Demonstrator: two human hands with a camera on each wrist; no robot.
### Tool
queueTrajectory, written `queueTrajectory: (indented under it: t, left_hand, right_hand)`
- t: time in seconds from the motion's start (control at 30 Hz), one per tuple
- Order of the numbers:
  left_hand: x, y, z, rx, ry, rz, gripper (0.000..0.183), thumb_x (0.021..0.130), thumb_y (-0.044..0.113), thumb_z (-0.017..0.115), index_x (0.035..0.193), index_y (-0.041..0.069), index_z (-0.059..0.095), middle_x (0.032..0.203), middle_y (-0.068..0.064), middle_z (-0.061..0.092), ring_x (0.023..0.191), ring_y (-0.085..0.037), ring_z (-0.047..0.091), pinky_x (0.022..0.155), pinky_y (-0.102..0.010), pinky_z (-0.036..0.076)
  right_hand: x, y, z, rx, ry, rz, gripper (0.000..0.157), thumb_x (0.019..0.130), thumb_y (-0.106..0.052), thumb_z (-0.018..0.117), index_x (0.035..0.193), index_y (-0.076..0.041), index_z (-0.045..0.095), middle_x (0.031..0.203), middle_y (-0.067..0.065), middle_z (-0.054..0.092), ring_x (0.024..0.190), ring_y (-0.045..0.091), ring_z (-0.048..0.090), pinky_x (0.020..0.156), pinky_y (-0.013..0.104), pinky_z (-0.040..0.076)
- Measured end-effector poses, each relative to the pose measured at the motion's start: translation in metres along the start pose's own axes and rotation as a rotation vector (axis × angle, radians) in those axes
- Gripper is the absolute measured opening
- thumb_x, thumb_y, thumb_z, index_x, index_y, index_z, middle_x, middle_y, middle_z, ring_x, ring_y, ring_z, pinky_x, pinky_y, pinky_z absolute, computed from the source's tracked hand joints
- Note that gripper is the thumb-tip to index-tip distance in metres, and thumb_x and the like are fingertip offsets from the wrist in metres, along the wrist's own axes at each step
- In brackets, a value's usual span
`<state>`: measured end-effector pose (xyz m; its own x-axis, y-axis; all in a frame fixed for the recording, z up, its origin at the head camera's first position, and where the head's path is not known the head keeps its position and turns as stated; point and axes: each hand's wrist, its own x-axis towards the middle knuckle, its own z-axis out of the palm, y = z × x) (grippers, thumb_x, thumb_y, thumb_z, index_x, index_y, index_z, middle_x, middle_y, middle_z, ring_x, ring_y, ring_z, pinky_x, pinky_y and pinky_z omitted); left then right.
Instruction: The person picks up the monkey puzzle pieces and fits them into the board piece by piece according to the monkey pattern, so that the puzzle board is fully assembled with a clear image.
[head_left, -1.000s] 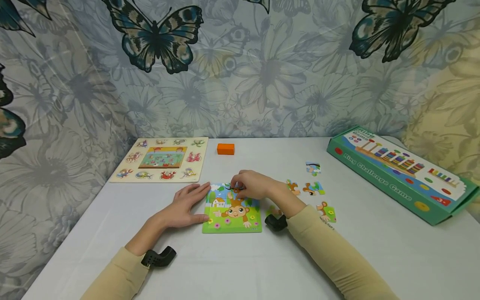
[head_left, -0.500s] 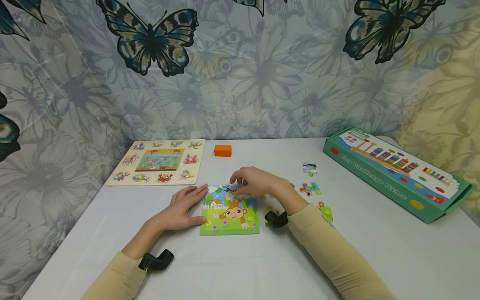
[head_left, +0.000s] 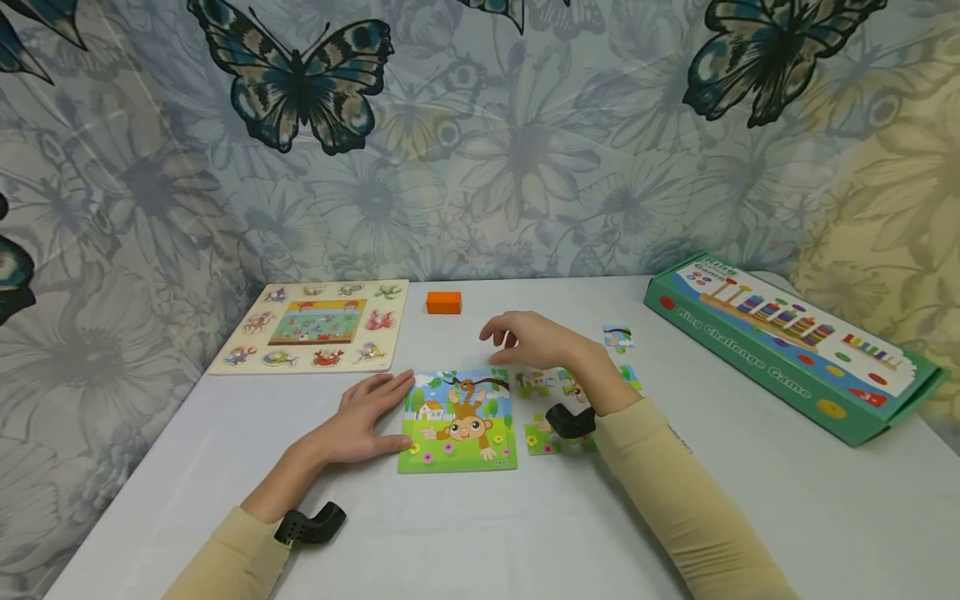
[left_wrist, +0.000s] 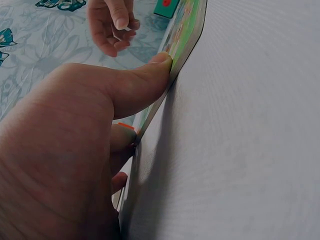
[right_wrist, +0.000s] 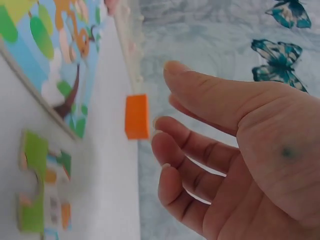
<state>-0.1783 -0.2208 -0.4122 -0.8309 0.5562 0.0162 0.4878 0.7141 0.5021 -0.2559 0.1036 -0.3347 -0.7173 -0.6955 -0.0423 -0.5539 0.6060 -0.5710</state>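
A square monkey picture puzzle (head_left: 459,423) lies flat on the white table. My left hand (head_left: 362,425) rests along its left side. In the left wrist view the thumb (left_wrist: 145,80) touches the puzzle's edge and the other fingers lie beside it. Above and beyond the puzzle's far right corner hovers my right hand (head_left: 536,340). Its fingers are loosely bent with nothing between them, as the right wrist view shows too. Several loose puzzle pieces (head_left: 542,437) lie right of the puzzle, some partly hidden by the right wrist; one piece (head_left: 618,337) lies farther back.
A wooden board with sea animals (head_left: 378,354) lies at the back left. Near it stands an orange block (head_left: 444,302). A green game box (head_left: 787,358) occupies the right side. A floral cloth with butterflies (head_left: 480,167) hangs behind the table.
My right hand has lifted off the puzzle's top and moved right and back, uncovering the branch part of the picture. The left hand stays at the puzzle's side.
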Motion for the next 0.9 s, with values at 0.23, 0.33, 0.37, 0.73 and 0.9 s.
queueTrajectory:
  t: [0.23,0.33,0.37,0.73,0.9]
  left_hand:
    - [-0.001,-0.001,0.001,-0.008,0.002,0.008,0.088,0.089,0.039,0.075,0.158,0.005,0.033,0.166,-0.006,0.025,0.149,-0.036,0.017,0.112,-0.063,0.007]
    - [0.0,-0.001,0.001,-0.006,0.003,0.01,0.088,0.089,0.039,0.075,0.158,0.005,0.033,0.166,-0.006,0.024,0.149,-0.036,0.016,0.112,-0.062,0.008]
    - [0.0,-0.001,0.001,-0.006,0.004,0.012,0.088,0.089,0.038,0.075,0.158,0.005,0.033,0.166,-0.006,0.024,0.149,-0.036,0.016,0.112,-0.062,0.008]
    - [0.001,0.002,-0.001,-0.017,0.003,0.018,0.087,0.09,0.04,0.074,0.157,0.003,0.033,0.165,-0.009,0.026,0.148,-0.038,0.017,0.111,-0.064,0.009]
    - [-0.002,0.001,-0.001,-0.005,0.004,0.017,0.086,0.091,0.04,0.073,0.158,0.003,0.033,0.165,-0.009,0.026,0.148,-0.038,0.017,0.111,-0.063,0.008]
  right_hand:
    - [-0.012,0.013,-0.012,0.007,0.028,0.039,0.039,0.098,-0.016,0.069,0.133,-0.001,0.062,0.121,0.018,0.063,0.106,0.026,0.061,0.089,0.042,0.049]
    - [-0.018,0.019,-0.018,0.015,0.035,0.046,0.039,0.098,-0.017,0.069,0.133,-0.002,0.062,0.121,0.018,0.062,0.107,0.027,0.06,0.088,0.042,0.05]
    - [-0.021,0.021,-0.02,0.017,0.038,0.051,0.039,0.098,-0.017,0.069,0.133,-0.002,0.062,0.121,0.018,0.062,0.107,0.027,0.06,0.088,0.042,0.05]
    - [-0.048,0.054,-0.037,0.027,0.08,0.103,0.041,0.098,-0.017,0.069,0.135,-0.001,0.06,0.118,0.017,0.062,0.108,0.03,0.059,0.088,0.046,0.049]
    - [-0.058,0.065,-0.045,0.022,0.11,0.121,0.04,0.098,-0.017,0.069,0.134,-0.001,0.06,0.116,0.016,0.064,0.107,0.03,0.06,0.084,0.045,0.05]
